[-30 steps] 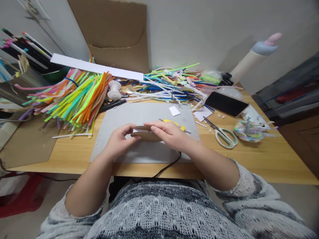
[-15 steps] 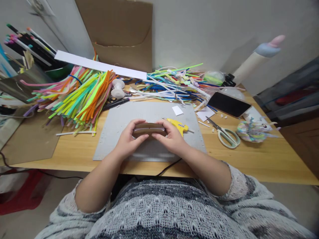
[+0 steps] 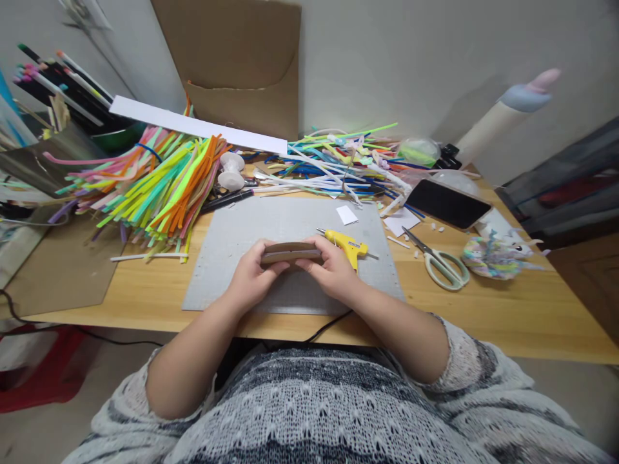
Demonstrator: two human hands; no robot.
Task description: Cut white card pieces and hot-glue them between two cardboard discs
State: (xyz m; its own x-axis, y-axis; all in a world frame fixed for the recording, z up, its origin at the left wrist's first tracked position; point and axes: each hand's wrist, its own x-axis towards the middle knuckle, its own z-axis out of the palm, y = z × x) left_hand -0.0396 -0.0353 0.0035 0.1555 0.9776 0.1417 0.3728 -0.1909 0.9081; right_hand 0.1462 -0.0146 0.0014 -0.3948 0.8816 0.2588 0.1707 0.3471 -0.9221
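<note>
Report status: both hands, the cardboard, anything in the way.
Left hand, right hand gripping cardboard at either end. Cardboard held over grey mat. Yellow glue gun lying close by right hand.

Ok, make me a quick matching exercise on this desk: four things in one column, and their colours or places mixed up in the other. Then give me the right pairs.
Column one
1. curved cardboard
2. glue gun
3. scissors
4. phone

Column two
A. pale green-handled
B. black, right of the mat
C. held between the left hand and right hand
D. yellow, lying on the mat

Right pairs: 1-C, 2-D, 3-A, 4-B.
</note>
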